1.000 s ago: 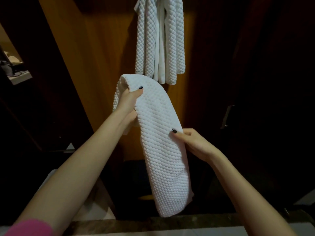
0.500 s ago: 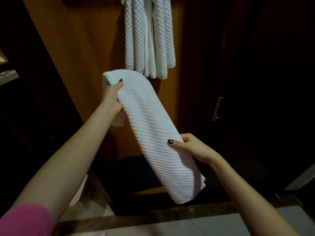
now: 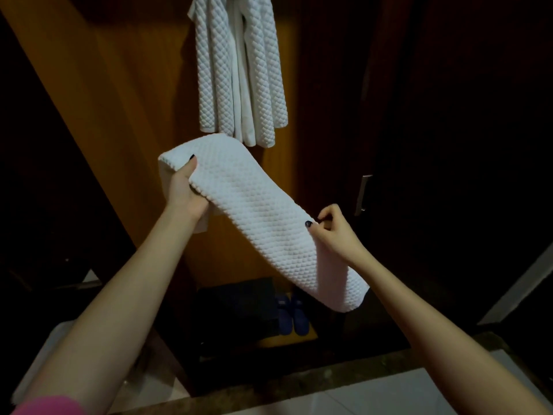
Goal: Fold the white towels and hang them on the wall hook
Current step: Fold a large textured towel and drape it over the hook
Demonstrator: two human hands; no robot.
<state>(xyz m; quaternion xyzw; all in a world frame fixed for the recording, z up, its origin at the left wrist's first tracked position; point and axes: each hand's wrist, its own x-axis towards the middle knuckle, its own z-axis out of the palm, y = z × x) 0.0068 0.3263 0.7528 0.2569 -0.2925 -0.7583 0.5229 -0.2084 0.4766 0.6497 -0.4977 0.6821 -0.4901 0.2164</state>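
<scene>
- folded towel point(image 3: 260, 223) is in mid-air, long axis slanting from upper left down to lower right.
- left grip point(image 3: 184, 190) clamps the upper end, thumb on top.
- right grip point(image 3: 332, 232) pinches the right edge lower down; the bottom end hangs free past it.
- hung towels point(image 3: 239, 70) are just above the upper end; hook out of view. left grip is nearer, so it probably leads the lift.

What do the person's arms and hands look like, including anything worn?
Both forearms are bare. A pink sleeve shows high on the left arm; none shows on the right. The left hand and right hand each have a dark-painted thumbnail. No ring, watch or glove is visible.
</scene>
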